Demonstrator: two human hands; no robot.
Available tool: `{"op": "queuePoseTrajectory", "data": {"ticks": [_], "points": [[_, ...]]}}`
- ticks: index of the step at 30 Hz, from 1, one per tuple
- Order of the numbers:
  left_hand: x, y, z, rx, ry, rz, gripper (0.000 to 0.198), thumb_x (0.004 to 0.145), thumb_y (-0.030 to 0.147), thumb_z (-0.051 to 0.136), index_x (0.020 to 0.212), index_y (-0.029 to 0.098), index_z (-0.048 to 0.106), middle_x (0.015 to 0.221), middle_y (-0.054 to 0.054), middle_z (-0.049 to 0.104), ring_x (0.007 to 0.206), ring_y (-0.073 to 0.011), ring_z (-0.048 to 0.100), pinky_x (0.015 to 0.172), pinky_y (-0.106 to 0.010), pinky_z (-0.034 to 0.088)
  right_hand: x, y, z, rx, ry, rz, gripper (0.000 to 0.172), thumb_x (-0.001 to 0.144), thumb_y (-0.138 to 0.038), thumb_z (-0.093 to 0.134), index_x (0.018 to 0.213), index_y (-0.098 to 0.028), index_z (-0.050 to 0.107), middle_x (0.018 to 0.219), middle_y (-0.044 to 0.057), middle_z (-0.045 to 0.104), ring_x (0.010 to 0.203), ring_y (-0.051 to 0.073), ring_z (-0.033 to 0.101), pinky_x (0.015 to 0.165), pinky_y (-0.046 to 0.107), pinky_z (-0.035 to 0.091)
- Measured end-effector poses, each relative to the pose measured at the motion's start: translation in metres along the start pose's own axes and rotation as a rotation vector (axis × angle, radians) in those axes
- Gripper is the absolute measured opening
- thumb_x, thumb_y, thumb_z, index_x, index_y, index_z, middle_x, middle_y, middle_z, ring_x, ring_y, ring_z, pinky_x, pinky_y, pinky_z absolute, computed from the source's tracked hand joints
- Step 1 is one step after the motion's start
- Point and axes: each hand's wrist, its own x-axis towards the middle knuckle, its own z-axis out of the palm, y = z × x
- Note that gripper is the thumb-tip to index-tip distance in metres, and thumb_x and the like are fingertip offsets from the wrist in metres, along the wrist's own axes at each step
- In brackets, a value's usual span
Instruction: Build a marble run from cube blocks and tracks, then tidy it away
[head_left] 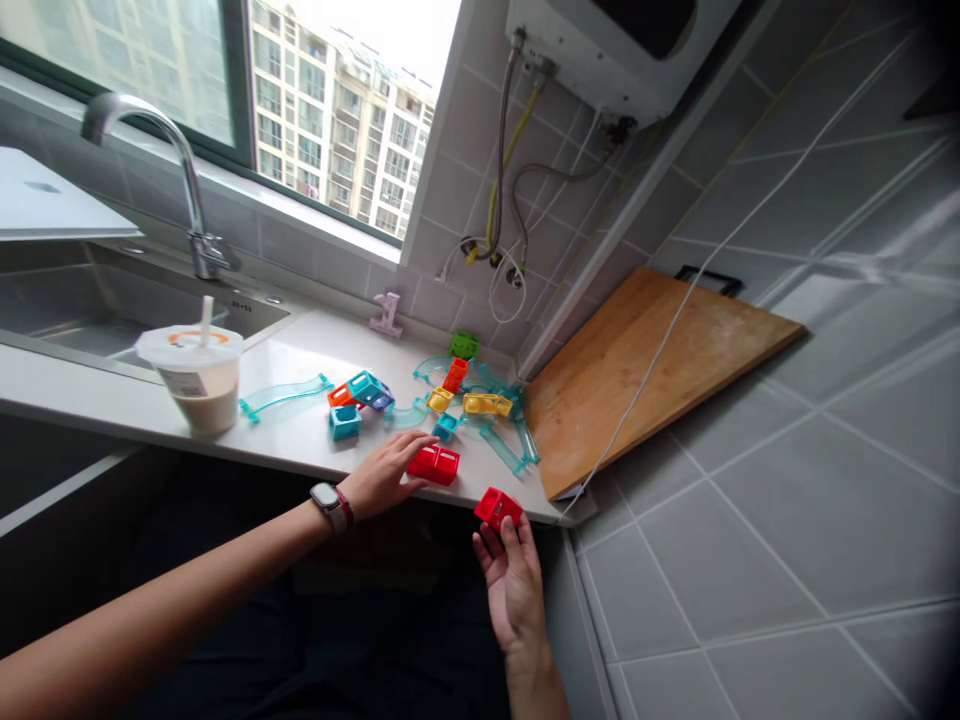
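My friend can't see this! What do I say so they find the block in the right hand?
Find the big wooden board. Below and left of its bottom corner, by the front edge of the counter, the right hand holds a red block. Unlike the longer red piece touching the left hand, it looks short and chunky.

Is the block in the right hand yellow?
No, the right hand holds a red block, while yellow pieces lie on the counter.

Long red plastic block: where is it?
Head view, below and slightly left of centre: the long red block lies near the white counter's front edge by the left hand.
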Motion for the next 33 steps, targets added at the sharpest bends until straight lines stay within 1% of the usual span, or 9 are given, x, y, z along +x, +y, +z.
{"op": "queuePoseTrajectory", "data": {"ticks": [2,8,13,17,21,25,28,30,33], "points": [[0.001,-0.005,0.003,-0.001,-0.001,-0.008,0.062,0.086,0.023,0.075,0.143,0.022,0.050,0.141,-0.013,0.058,0.132,-0.0315,0.056,0.112,-0.051,0.048,0.004,0.002,-0.001,-0.008,0.003,0.007,0.053,0.082,-0.038,0.085,0.129,-0.030,0.063,0.115,0.001,0.076,0.099,0.016,0.072,0.090,0.033,0.060],[0.012,-0.011,0.012,0.051,-0.071,0.018,0.057,0.085,0.027,0.077,0.138,0.022,0.056,0.139,-0.014,0.059,0.128,-0.0310,0.058,0.110,-0.048,0.050,0.008,0.005,0.000,-0.040,-0.007,0.009,0.059,0.081,-0.034,0.086,0.134,-0.029,0.060,0.121,0.004,0.074,0.105,0.018,0.071,0.093,0.037,0.059],[0.020,-0.012,0.020,0.083,-0.098,0.046,0.052,0.085,0.026,0.077,0.135,0.024,0.061,0.137,-0.012,0.061,0.134,-0.0331,0.053,0.112,-0.051,0.046,0.009,0.007,0.000,-0.037,-0.011,0.029,0.058,0.082,-0.032,0.084,0.135,-0.028,0.059,0.123,0.005,0.074,0.103,0.017,0.072,0.093,0.036,0.059],[0.024,-0.015,0.025,0.135,-0.132,0.080,0.054,0.089,0.035,0.075,0.139,0.023,0.058,0.140,-0.013,0.061,0.136,-0.0331,0.052,0.113,-0.050,0.044,0.009,0.007,0.001,-0.032,-0.019,0.046,0.055,0.083,-0.032,0.083,0.133,-0.026,0.060,0.118,0.005,0.075,0.099,0.017,0.073,0.092,0.037,0.060],[0.028,-0.018,0.028,0.153,-0.157,0.077,0.056,0.090,0.040,0.073,0.140,0.020,0.058,0.140,-0.015,0.062,0.135,-0.0331,0.053,0.113,-0.049,0.044,0.007,0.006,0.003,-0.008,-0.019,0.074,0.052,0.082,-0.037,0.085,0.127,-0.024,0.062,0.113,0.005,0.077,0.099,0.020,0.075,0.089,0.037,0.060],[0.030,-0.016,0.028,0.156,-0.180,0.069,0.053,0.091,0.036,0.073,0.139,0.021,0.058,0.132,-0.014,0.067,0.126,-0.0305,0.061,0.107,-0.046,0.048,0.008,0.007,0.005,0.030,0.013,0.132,0.052,0.078,-0.044,0.086,0.121,-0.024,0.065,0.113,0.006,0.077,0.096,0.023,0.077,0.085,0.037,0.062],[0.031,-0.015,0.027,0.156,-0.195,0.060,0.047,0.091,0.030,0.072,0.136,0.021,0.061,0.125,-0.013,0.070,0.116,-0.0288,0.066,0.101,-0.044,0.051,0.009,0.008,0.004,0.071,0.035,0.179,0.051,0.078,-0.046,0.086,0.119,-0.022,0.067,0.107,0.006,0.078,0.091,0.022,0.077,0.083,0.036,0.062],[0.030,-0.013,0.023,0.153,-0.202,0.061,0.045,0.091,0.029,0.072,0.134,0.022,0.062,0.123,-0.011,0.070,0.113,-0.0278,0.066,0.100,-0.042,0.051,0.010,0.007,0.003,0.093,0.049,0.201,0.049,0.078,-0.046,0.086,0.117,-0.022,0.069,0.102,0.006,0.079,0.088,0.020,0.077,0.080,0.034,0.063],[0.026,-0.006,0.013,0.145,-0.206,0.074,0.047,0.090,0.027,0.073,0.136,0.025,0.061,0.126,-0.009,0.069,0.113,-0.0268,0.066,0.099,-0.041,0.051,0.010,0.007,0.001,0.104,0.073,0.208,0.048,0.077,-0.046,0.086,0.115,-0.022,0.070,0.098,0.005,0.079,0.083,0.019,0.077,0.076,0.032,0.063]]}}
